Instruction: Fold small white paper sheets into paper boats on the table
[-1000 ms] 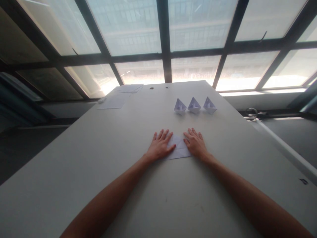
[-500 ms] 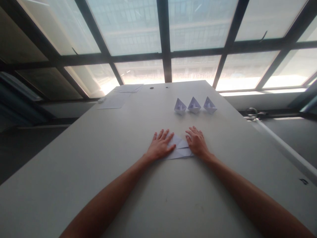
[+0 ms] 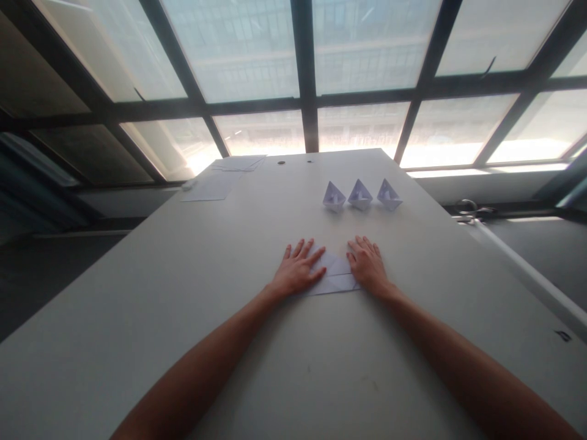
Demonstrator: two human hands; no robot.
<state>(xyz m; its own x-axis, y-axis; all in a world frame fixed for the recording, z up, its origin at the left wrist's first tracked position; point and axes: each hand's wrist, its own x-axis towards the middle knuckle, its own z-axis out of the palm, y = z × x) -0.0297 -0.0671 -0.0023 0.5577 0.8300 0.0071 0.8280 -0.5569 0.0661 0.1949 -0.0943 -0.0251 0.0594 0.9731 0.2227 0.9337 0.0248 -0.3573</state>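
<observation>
A partly folded sheet of white paper (image 3: 338, 276) lies flat on the white table (image 3: 220, 263). My left hand (image 3: 299, 269) rests on its left part, fingers spread. On the right part lies my right hand (image 3: 367, 264), palm down with its fingers stretched forward. Both hands hide the ends of the paper, while its middle shows fold lines and a horizontal layer edge. Beyond my hands, three folded paper boats stand in a row: a left one (image 3: 334, 197), a middle one (image 3: 360, 194) and a right one (image 3: 389, 194).
Several flat paper sheets (image 3: 208, 187) lie at the table's far left. Two small dark round spots mark the far end. Windows with dark frames (image 3: 308, 79) rise behind the table. To the right, a white pole (image 3: 527, 269) runs alongside at floor level.
My right hand has shifted slightly right and settled flatter on the paper. The paper's upper flap looks pressed down more. My left hand has stayed in place.
</observation>
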